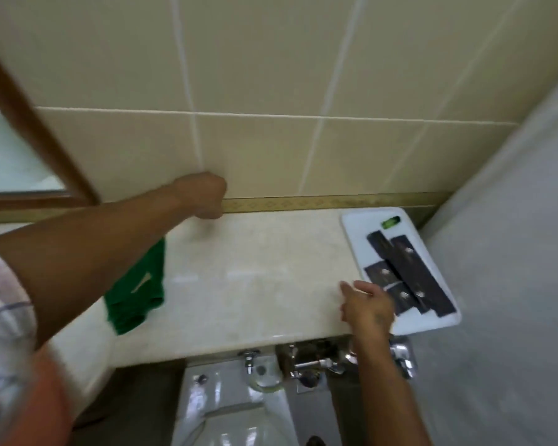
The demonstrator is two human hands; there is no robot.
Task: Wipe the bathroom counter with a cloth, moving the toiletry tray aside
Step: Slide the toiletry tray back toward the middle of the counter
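Pale surface [245, 284] runs nine to three. White tray [355, 230] at three o'clock, long axis near-to-far, right hand [368, 307] fingers spread, touching its near-left edge. Green cloth [136, 288] at nine, under the left arm; left hand [203, 199] fisted, nothing visibly gripped.

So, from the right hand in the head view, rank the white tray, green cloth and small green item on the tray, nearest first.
From the right hand:
1. White tray, touching it, on its right.
2. Small green item, at the tray's far end.
3. Green cloth, left, under the other arm.

counter [255, 272] bare mid-span; green cloth [137, 291] left, white tray [400, 326] blocking right end
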